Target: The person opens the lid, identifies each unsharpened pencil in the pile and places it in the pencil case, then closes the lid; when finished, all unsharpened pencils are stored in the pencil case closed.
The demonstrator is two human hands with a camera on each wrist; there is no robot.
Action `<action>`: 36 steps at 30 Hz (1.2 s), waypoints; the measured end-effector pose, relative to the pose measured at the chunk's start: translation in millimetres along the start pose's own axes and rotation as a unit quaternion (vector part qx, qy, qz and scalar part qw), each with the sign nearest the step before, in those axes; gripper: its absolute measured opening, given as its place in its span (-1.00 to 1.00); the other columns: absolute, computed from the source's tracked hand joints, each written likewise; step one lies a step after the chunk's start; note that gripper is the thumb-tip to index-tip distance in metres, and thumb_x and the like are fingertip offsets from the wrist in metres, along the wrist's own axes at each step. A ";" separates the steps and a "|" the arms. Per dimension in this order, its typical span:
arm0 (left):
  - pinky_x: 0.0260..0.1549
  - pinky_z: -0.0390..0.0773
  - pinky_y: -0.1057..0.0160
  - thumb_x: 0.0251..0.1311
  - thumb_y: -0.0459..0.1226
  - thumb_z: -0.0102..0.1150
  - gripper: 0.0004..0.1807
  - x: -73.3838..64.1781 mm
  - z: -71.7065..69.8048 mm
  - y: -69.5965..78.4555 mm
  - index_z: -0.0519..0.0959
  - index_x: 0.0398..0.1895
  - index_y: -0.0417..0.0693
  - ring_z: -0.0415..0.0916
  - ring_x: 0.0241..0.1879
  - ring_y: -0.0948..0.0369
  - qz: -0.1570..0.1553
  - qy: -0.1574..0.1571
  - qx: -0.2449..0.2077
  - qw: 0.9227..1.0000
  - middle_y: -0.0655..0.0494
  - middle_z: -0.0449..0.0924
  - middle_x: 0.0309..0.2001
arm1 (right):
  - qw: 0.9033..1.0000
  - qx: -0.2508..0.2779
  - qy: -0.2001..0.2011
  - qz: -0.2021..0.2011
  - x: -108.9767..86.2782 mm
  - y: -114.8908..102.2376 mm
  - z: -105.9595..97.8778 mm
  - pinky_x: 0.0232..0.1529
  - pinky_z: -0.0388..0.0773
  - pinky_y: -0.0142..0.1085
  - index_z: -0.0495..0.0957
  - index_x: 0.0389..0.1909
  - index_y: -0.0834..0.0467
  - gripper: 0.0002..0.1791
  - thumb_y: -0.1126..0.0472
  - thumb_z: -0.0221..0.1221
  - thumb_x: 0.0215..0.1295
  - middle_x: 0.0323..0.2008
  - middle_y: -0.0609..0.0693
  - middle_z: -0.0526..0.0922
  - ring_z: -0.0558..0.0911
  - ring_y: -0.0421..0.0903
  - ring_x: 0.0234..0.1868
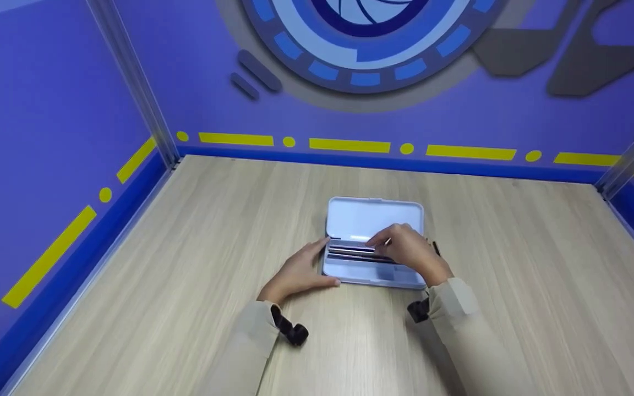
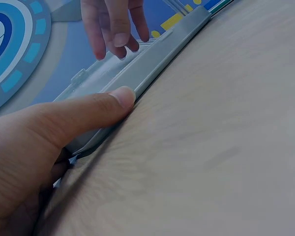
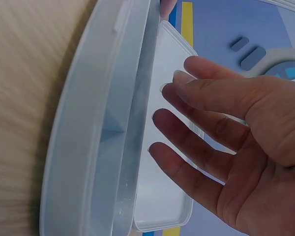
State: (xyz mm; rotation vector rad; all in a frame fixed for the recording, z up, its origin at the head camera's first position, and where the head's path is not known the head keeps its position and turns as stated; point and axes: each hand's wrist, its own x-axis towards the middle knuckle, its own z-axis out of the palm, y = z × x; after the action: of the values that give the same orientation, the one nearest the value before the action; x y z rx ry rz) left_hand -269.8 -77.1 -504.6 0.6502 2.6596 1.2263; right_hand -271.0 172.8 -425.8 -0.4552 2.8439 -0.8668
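Note:
An opened white plastic pencil case (image 1: 364,279) lies on the table with its lid (image 1: 353,217) tipped back, away from me. Several slim dark pencils or pens (image 1: 347,253) lie lengthwise in its rear part; a lower divider shows at the front right. My left hand (image 1: 298,272) holds the case's left end, thumb against the front wall and fingers reaching to the back corner. Over the right half hovers my right hand (image 1: 408,250), its fingers loosely bent and nothing between them in the right wrist view, where the case's inner wall (image 3: 137,113) runs beside the fingertips.
The pale wood-grain table (image 1: 229,220) extends around the case on all sides. Blue panels (image 1: 36,137) with yellow marks stand along the left, back and right edges, joined by metal corner posts (image 1: 135,77). Black camera mounts (image 1: 294,333) sit on both wrists.

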 end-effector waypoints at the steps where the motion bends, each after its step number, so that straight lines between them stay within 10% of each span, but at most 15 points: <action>1: 0.38 0.19 0.03 -0.20 0.09 0.50 0.14 0.2 0.1 -0.1 0.13 0.49 0.07 0.16 0.41 0.02 0.001 0.000 0.000 1.000 -0.06 0.22 0.42 | 1.000 -0.002 0.001 0.001 -0.3 0.2 -0.1 -0.19 0.66 -0.16 0.75 -0.19 0.14 -0.77 0.41 0.24 0.18 -0.21 0.06 0.76 0.67 -0.13 -0.27; 36: 0.40 0.16 0.01 -0.20 0.10 0.49 0.14 1.0 0.9 0.7 0.12 0.50 0.08 0.11 0.44 0.02 -0.006 -0.002 0.006 1.000 -0.01 0.18 0.45 | 0.997 0.021 0.061 0.048 -59.2 72.2 -37.5 -0.19 0.65 -0.11 0.61 0.01 0.34 -0.67 0.37 0.22 0.20 -0.16 0.21 0.69 0.64 0.04 -0.18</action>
State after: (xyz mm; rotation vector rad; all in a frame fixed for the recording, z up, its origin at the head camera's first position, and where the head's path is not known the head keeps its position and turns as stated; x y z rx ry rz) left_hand -270.3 -75.6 -504.7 0.6364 2.6656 1.2050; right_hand -240.7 268.5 -433.2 -0.2675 2.9226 -0.9641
